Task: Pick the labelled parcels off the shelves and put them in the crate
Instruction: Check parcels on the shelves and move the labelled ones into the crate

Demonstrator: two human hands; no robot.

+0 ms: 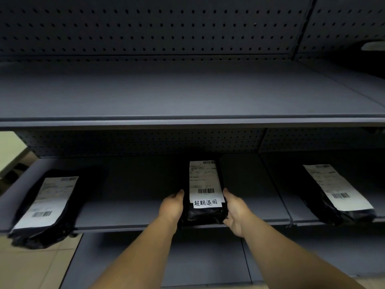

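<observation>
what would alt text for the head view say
Both hands, left hand and right hand, grip the middle parcel at the lower shelf edge. Two more black labelled parcels lie left and right.

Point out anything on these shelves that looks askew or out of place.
The left parcel lies askew, its crumpled end overhanging the lower shelf's front edge. The right parcel also lies angled. The middle parcel alone carries an extra handwritten label.

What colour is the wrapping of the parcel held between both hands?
Black, with a white shipping label on the middle parcel; the head view shows it.
</observation>
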